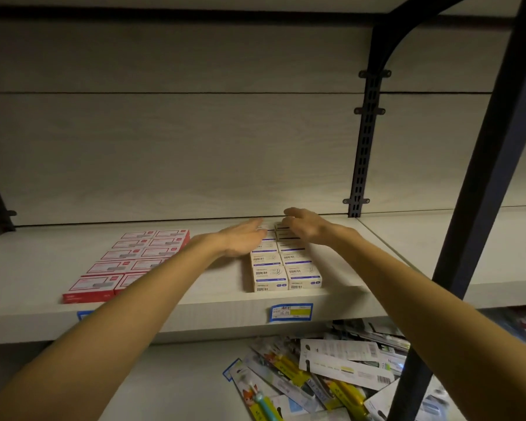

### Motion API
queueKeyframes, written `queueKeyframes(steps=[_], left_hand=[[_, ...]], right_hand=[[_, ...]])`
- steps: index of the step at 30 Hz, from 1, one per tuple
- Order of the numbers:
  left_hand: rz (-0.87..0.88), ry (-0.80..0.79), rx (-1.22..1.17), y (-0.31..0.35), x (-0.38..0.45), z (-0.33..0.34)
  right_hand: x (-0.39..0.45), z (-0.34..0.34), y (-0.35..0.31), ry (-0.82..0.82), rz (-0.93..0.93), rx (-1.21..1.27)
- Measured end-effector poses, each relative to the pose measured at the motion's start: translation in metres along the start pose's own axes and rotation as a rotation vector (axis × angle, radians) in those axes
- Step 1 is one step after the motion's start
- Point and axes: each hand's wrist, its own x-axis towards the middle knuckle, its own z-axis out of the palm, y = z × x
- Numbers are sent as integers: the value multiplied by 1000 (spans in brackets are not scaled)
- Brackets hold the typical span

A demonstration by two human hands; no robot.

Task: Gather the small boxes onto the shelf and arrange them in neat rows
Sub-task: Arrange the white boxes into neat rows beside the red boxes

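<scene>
Head view: white boxes (287, 270) sat in two columns on the shelf (213, 302), running front to back. Left hand (243, 238) lay flat, fingers together, hiding rear boxes. Right hand (304, 227) curled on back box; grip unclear.

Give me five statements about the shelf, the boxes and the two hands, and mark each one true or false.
1. The red boxes lie to the left of the white boxes. True.
2. The left hand lifts a red box off the shelf. False: it rests open and flat against the white boxes.
3. The right hand is at the back of the white rows. True.
4. The white boxes form a single row. False: two rows run side by side.
5. The price label is green. False: it is blue-edged, on the shelf's front edge.
</scene>
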Motion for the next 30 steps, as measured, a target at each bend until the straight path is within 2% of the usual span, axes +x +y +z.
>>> queueKeyframes(steps=[2, 6, 15, 19, 25, 30], left_hand=[[11, -27, 34, -3, 6, 4], [20, -3, 89, -7, 8, 8], [19, 9, 68, -3, 8, 16], [19, 43, 14, -2, 4, 17], [-23, 110, -154, -8, -14, 23], [74, 68, -325, -14, -27, 35]], right_hand=[[10, 5, 1, -19, 14, 1], [16, 16, 5, 51, -32, -27], [14, 21, 12, 91, -68, -28], [10, 20, 8, 68, -41, -12], [-24, 15, 16, 78, 5, 184], [-55, 17, 27, 9, -3, 183]])
